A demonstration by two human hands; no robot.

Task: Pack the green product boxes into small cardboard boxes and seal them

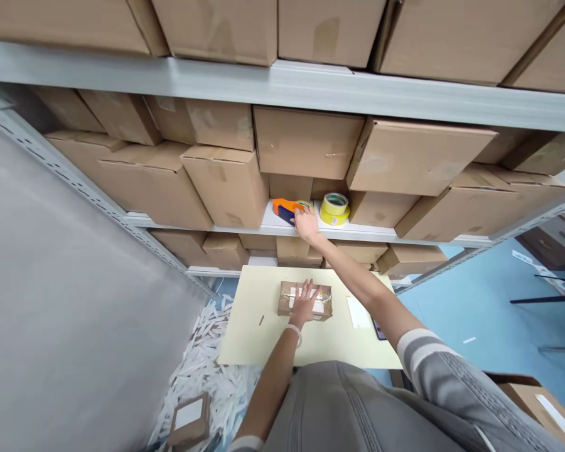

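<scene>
My left hand [305, 302] lies flat with fingers spread on a small taped cardboard parcel [287, 304] that carries a white label, on a pale yellow table [254, 333]. My right hand [306, 224] reaches up to the grey shelf [358, 233] and closes on an orange and blue tape dispenser [283, 209]. A roll of yellow tape [334, 208] stands just right of that hand.
Cardboard boxes [226, 182] fill the shelves above and below. White paper strips [202, 364] litter the floor at left, with another labelled parcel [189, 419] among them. A white slip [358, 312] and a dark phone [379, 329] lie on the table's right. An open carton [541, 402] sits at lower right.
</scene>
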